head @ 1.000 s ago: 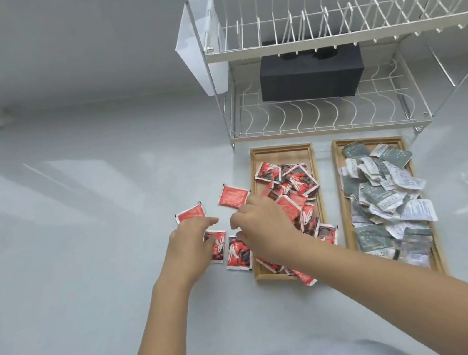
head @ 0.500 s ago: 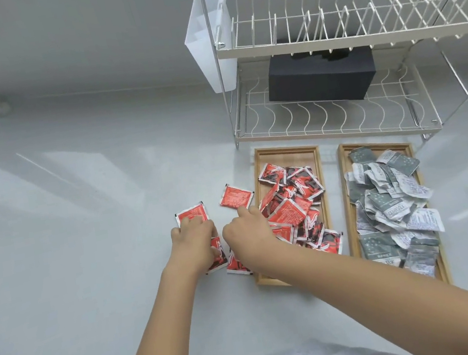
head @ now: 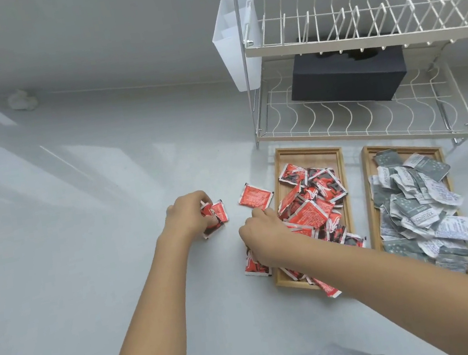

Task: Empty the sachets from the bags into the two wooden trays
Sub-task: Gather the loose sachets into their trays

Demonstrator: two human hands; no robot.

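Because red sachets spilled beside the left tray, the left hand clutches several for return; the right hand rests with curled fingers over strays, grip unclear.

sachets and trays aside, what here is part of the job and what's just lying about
Job: red sachets, grey sachets, left tray, right tray, loose red sachet, left hand, right hand.
Lying about: dish rack, black box, white caddy.
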